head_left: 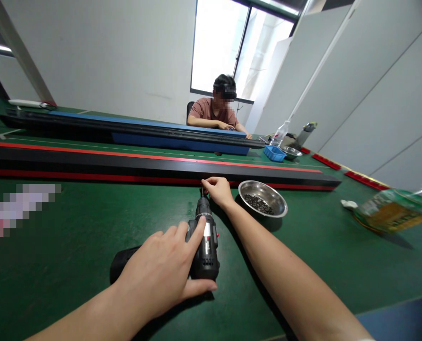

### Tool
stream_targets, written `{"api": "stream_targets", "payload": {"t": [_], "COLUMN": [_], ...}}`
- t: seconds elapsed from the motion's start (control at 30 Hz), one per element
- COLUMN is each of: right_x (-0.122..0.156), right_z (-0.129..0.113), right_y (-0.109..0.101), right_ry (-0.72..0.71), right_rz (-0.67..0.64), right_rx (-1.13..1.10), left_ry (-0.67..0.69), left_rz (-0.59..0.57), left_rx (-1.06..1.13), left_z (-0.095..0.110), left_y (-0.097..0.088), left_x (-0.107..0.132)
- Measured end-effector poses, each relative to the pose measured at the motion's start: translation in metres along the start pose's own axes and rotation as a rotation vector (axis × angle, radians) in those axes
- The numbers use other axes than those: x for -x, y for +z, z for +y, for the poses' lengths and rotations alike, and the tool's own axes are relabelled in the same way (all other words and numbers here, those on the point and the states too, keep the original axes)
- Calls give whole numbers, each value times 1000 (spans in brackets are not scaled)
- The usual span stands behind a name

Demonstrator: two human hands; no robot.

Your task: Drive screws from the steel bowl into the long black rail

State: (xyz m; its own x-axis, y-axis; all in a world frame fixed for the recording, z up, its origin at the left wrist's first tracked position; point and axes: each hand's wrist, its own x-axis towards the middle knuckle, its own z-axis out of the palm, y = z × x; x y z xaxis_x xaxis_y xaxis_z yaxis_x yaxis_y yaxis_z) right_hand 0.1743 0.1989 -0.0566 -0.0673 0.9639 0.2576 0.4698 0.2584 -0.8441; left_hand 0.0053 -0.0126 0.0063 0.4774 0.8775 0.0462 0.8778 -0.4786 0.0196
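My left hand [163, 270] is wrapped round a black cordless drill [206, 241] that lies pointing away from me on the green table [72, 246]. Its bit reaches the near edge of a long black bar with red strips [126, 166]. My right hand [216, 189] pinches something small at the drill's tip, right against that bar; what it holds is too small to name. A steel bowl of small dark screws [263, 198] stands just right of my right hand.
A second long black and blue bar [143, 132] lies farther back. Another person sits at the far side of the table. A blue tray [274, 153], another steel bowl [291, 152], bottles and a yellow-green bag [391, 210] are on the right.
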Motion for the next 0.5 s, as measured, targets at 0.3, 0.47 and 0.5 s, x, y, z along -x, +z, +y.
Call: {"api": "stream_targets", "payload": {"t": [0.3, 0.47, 0.5], "right_x": [-5, -5, -5], "right_z": [4, 4, 4], "right_y": [3, 3, 2], "right_ry": [74, 50, 37], "right_rz": [-26, -36, -33], "right_rx": [-138, -70, -46], "left_ry": [-2, 0, 0], "left_rz": [4, -2, -2], "left_rx": [-1, 6, 5], "left_z": [0, 0, 0], "left_y": [1, 1, 1], "left_x": [0, 0, 0]}}
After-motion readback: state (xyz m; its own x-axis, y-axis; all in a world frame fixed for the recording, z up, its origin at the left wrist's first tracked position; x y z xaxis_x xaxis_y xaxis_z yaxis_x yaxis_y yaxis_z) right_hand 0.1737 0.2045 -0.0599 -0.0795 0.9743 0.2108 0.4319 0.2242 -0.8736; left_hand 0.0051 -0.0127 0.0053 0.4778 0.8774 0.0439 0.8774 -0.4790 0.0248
